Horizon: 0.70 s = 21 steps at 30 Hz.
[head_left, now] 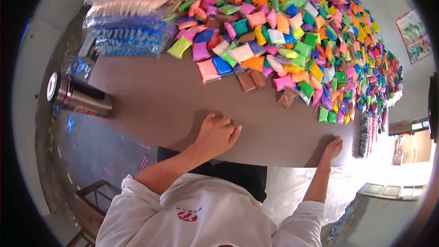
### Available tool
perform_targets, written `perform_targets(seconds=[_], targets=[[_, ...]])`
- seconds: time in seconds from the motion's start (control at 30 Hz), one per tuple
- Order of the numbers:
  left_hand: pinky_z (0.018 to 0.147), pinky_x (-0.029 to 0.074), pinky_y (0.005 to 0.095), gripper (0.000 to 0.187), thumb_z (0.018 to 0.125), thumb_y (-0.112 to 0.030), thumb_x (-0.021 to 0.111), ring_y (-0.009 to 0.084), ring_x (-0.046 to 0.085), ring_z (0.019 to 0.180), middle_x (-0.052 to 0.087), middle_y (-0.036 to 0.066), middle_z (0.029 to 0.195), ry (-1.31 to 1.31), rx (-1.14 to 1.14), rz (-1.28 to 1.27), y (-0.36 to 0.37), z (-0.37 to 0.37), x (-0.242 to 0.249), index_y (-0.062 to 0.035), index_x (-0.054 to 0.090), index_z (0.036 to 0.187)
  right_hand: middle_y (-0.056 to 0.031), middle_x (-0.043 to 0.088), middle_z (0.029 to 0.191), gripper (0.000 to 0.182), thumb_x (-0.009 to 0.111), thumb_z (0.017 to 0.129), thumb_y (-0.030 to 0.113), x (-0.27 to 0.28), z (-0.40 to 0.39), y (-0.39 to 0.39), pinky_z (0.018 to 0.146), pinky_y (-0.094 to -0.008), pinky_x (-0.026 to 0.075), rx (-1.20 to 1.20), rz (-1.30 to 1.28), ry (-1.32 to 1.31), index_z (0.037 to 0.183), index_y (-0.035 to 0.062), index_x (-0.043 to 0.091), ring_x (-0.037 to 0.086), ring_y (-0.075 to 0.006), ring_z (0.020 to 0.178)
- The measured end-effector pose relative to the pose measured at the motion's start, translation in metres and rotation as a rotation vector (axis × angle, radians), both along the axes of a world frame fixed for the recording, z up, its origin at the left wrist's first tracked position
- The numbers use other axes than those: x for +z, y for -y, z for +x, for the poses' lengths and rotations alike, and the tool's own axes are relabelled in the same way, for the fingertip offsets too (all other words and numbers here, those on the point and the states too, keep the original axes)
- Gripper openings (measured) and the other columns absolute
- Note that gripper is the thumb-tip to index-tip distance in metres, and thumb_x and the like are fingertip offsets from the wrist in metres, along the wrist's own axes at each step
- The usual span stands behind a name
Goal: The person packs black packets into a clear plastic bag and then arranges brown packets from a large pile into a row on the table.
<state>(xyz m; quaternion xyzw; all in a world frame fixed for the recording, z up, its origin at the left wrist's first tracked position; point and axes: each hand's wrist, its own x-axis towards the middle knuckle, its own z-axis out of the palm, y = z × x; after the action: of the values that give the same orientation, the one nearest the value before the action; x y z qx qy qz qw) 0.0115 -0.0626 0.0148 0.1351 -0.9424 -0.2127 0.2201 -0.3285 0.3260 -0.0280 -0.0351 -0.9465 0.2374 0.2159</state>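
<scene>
My left hand [217,133] rests on the brown tabletop [155,96] near its front edge. Its fingers are curled in loosely, and nothing shows in them. Farther right, my right hand [334,148] lies closed at the table's edge, also with nothing visible in it. Beyond both hands spreads a large heap of small, shiny, soft-looking packets [283,32] in many colours. Nearest to my hands are a brown packet [287,97], a pair of brown packets [250,80] and a salmon-pink packet [208,70]; neither hand touches them.
A steel thermos [80,95] stands at the table's left edge. Bundles of plastic-wrapped packets [128,18] are stacked at the back left. More strips of packets [366,135] lie at the right edge. A wooden chair [91,206] is at the lower left.
</scene>
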Motion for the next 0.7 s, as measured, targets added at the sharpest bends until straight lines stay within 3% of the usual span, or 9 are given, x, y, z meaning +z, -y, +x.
perform_targets(seconds=[0.1, 0.2, 0.27, 0.33, 0.47, 0.53, 0.63, 0.7], targets=[[0.073, 0.048, 0.0415, 0.038, 0.090, -0.027, 0.067, 0.0276, 0.059, 0.059, 0.056, 0.007, 0.066, -0.033, -0.014, -0.006, 0.002, 0.000, -0.001, -0.0054, 0.065, 0.058, -0.0212, 0.070, 0.105, 0.045, 0.044, 0.102, 0.033, -0.002, 0.034, 0.031, 0.090, -0.0431, 0.049, 0.107, -0.149, -0.052, 0.108, -0.0023, 0.070, 0.065, -0.0359, 0.097], [0.069, 0.047, 0.0410, 0.037, 0.088, -0.025, 0.069, 0.0267, 0.057, 0.058, 0.055, 0.007, 0.065, -0.062, -0.023, 0.023, 0.002, 0.000, -0.003, -0.0053, 0.064, 0.057, -0.0140, 0.070, 0.109, 0.036, 0.049, 0.103, 0.027, 0.000, 0.072, 0.075, 0.090, -0.0384, 0.049, 0.270, -0.397, -0.006, 0.112, -0.0007, 0.069, 0.066, -0.0280, 0.098], [0.067, 0.045, 0.0404, 0.037, 0.087, -0.024, 0.070, 0.0263, 0.056, 0.057, 0.054, 0.007, 0.065, -0.084, -0.026, 0.036, 0.003, 0.000, -0.003, -0.0054, 0.062, 0.056, -0.0095, 0.069, 0.109, 0.025, 0.056, 0.100, 0.018, 0.015, 0.105, 0.115, 0.088, -0.0345, 0.050, 0.409, -0.411, 0.116, 0.112, 0.0010, 0.069, 0.064, -0.0212, 0.099], [0.065, 0.045, 0.0400, 0.036, 0.086, -0.023, 0.071, 0.0262, 0.055, 0.057, 0.054, 0.006, 0.065, -0.100, -0.022, 0.042, 0.003, 0.000, -0.004, -0.0055, 0.061, 0.055, -0.0104, 0.068, 0.110, 0.019, 0.060, 0.098, 0.012, 0.042, 0.142, 0.164, 0.087, -0.0340, 0.052, 0.584, -0.430, 0.237, 0.111, 0.0021, 0.069, 0.065, -0.0207, 0.100], [0.064, 0.044, 0.0394, 0.034, 0.085, -0.021, 0.072, 0.0266, 0.055, 0.057, 0.054, 0.006, 0.066, -0.140, -0.019, 0.064, 0.003, 0.001, -0.006, -0.0055, 0.060, 0.057, -0.0141, 0.068, 0.110, 0.016, 0.062, 0.097, 0.011, 0.074, 0.173, 0.254, 0.086, -0.0379, 0.054, 0.918, -0.325, -0.009, 0.109, 0.0030, 0.068, 0.067, -0.0304, 0.101], [0.064, 0.043, 0.0392, 0.032, 0.085, -0.020, 0.072, 0.0270, 0.055, 0.057, 0.054, 0.006, 0.066, -0.160, -0.020, 0.090, 0.004, 0.001, -0.006, -0.0053, 0.060, 0.059, -0.0138, 0.068, 0.114, 0.016, 0.064, 0.096, 0.014, 0.063, 0.163, 0.285, 0.086, -0.0426, 0.054, 0.935, -0.251, -0.107, 0.109, 0.0045, 0.068, 0.066, -0.0361, 0.102], [0.063, 0.043, 0.0390, 0.030, 0.085, -0.019, 0.071, 0.0280, 0.054, 0.058, 0.054, 0.006, 0.066, -0.173, -0.021, 0.138, 0.006, 0.004, -0.005, -0.0050, 0.059, 0.061, -0.0125, 0.068, 0.111, 0.017, 0.066, 0.094, 0.017, 0.065, 0.153, 0.322, 0.085, -0.0461, 0.052, 0.860, -0.080, -0.206, 0.107, 0.0062, 0.067, 0.064, -0.0374, 0.101], [0.062, 0.042, 0.0392, 0.031, 0.086, -0.017, 0.071, 0.0290, 0.053, 0.058, 0.054, 0.007, 0.066, -0.186, -0.023, 0.175, 0.007, 0.006, -0.004, -0.0051, 0.057, 0.061, -0.0125, 0.068, 0.105, 0.017, 0.069, 0.092, 0.019, 0.059, 0.153, 0.338, 0.083, -0.0469, 0.051, 0.828, -0.041, -0.085, 0.102, 0.0068, 0.065, 0.063, -0.0368, 0.098]])
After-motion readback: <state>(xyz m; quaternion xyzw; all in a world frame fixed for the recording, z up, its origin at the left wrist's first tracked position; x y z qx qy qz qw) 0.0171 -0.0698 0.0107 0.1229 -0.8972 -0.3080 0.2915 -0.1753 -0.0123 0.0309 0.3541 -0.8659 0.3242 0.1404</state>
